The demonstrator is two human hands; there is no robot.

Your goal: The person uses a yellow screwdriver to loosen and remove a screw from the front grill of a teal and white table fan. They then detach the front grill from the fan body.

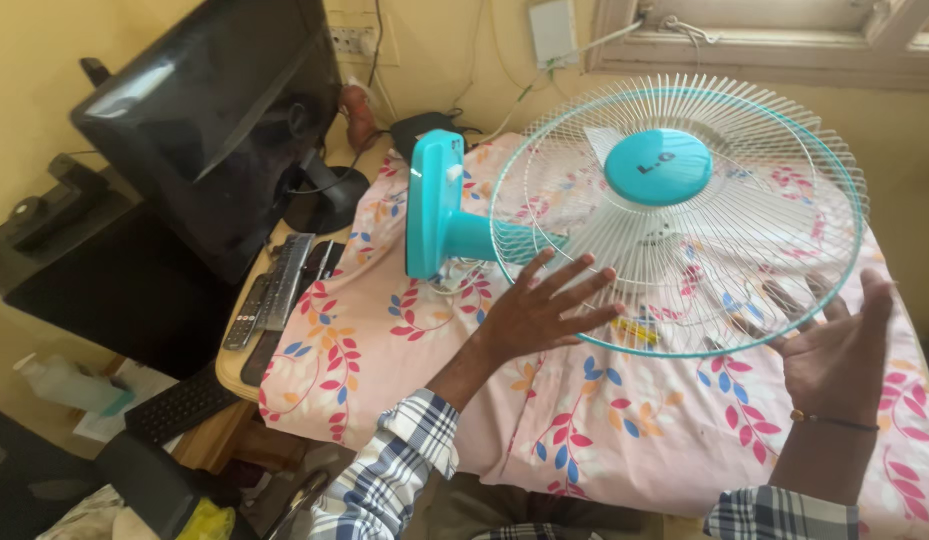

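Head view: hands at fan grille

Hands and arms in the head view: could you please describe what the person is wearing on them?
Both arms wear checked sleeves in white, blue and black, pushed up the forearms. The left hand is bare, with no ring or watch visible. The right hand has a thin dark bracelet with a small gold bead at the wrist.
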